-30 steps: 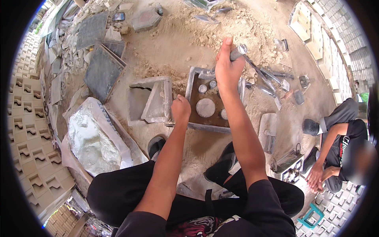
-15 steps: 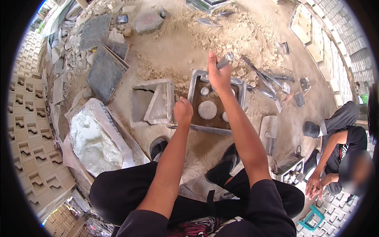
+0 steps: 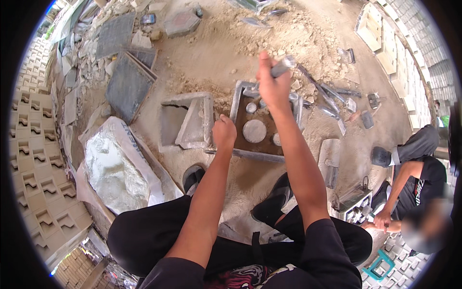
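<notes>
My right hand (image 3: 275, 84) is wrapped round a grey cylindrical metal bar (image 3: 283, 66), its thumb pointing up. It is above the far side of a square metal mould (image 3: 260, 154); hand and bar are slightly blurred. Inside the mould, a large round disc (image 3: 254, 131) and smaller round pieces such as this stub (image 3: 251, 108) stand out of brown material. My right forearm covers part of the mould's right side. My left hand (image 3: 224, 131) is a closed fist beside the mould's left wall; whatever its fingers grip is hidden.
Left of the mould lies a concrete frame (image 3: 210, 115) with a slanted slab. An open sack of white powder (image 3: 113, 171) sits near my left knee. Metal tools (image 3: 320, 91) lie to the right on sandy ground. A co-worker (image 3: 409, 173) sits at far right beside a teal stool (image 3: 380, 266).
My right hand has moved slightly up and to the right with the bar. My left hand stays by the mould's left wall. The co-worker's hands and head have shifted.
</notes>
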The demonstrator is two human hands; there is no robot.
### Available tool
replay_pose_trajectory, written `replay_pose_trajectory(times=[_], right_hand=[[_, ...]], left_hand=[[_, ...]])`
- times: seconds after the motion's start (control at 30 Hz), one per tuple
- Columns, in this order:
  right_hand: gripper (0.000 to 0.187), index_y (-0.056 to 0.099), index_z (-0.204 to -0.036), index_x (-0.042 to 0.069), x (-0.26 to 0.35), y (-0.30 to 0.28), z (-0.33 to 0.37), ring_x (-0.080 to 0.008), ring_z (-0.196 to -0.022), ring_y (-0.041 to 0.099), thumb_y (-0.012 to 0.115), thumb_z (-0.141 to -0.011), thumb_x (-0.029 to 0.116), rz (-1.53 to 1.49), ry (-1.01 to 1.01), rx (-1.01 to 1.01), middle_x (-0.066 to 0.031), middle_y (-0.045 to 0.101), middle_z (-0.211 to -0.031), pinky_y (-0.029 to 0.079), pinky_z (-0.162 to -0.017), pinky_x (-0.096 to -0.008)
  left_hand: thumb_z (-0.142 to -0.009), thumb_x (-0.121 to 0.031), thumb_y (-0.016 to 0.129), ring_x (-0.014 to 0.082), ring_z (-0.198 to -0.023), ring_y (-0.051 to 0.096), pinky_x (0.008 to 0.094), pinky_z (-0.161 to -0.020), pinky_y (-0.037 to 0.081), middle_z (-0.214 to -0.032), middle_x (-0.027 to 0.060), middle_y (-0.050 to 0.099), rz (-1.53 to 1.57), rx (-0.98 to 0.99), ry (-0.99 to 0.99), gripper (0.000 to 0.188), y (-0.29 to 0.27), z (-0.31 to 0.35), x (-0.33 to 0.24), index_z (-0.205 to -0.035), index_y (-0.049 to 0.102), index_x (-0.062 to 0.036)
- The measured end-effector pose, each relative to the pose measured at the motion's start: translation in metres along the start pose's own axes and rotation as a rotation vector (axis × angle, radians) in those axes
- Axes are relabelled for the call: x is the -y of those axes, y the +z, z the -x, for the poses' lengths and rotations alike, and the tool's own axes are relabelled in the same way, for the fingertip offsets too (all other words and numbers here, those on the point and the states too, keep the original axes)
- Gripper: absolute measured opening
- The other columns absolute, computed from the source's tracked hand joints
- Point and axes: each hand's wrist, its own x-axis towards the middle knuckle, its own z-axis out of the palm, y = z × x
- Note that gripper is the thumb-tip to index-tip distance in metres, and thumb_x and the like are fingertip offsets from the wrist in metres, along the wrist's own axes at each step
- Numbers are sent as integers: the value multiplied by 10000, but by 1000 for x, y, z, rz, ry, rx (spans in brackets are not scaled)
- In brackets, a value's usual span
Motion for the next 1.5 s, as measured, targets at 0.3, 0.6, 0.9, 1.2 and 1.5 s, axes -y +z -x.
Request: replay_pose_trajectory(times=[0.3, 0.6, 0.9, 1.2, 1.5], right_hand=[[478, 441, -585, 121, -19, -13, 9, -47, -483, 335, 519, -972, 391, -57, 133, 117, 53, 408, -524, 257, -438, -248], [492, 436, -578, 69, -44, -17, 2, -62, -483, 362, 552, -957, 360, 67, 48, 168, 38, 423, -513, 263, -440, -290], [535, 425, -582, 60, -11, -7, 2, -68, -494, 358, 533, -961, 423, 40, 85, -144, 30, 382, -493, 282, -460, -308], [541, 391, -572, 63, 2, -3, 19, -67, -464, 352, 483, -990, 394, 15, -8, -223, 30, 371, -489, 256, -435, -293], [544, 383, -571, 72, 27, -11, 35, -70, -472, 348, 492, -984, 410, 1, -17, -291, 42, 360, -493, 262, -439, -304]], left_hand=[[-958, -344, 321, 503, -959, 585, 533, -889, 436, -960, 351, 617, 23, 13, 17, 569, 4, -4, 0, -928, 645, 123], [-953, -343, 321, 505, -969, 580, 528, -898, 429, -957, 355, 615, 36, 23, 17, 571, 8, 4, -9, -920, 645, 127], [-954, -333, 314, 505, -943, 587, 540, -880, 440, -943, 353, 616, 8, 4, 52, 570, 9, -5, -1, -895, 647, 126], [-944, -354, 335, 502, -998, 574, 522, -912, 425, -981, 366, 604, 53, 9, -6, 575, 5, 0, -3, -939, 636, 135], [-949, -346, 332, 503, -990, 577, 520, -907, 431, -984, 360, 607, 25, 5, -29, 563, 6, -1, -3, -936, 646, 121]])
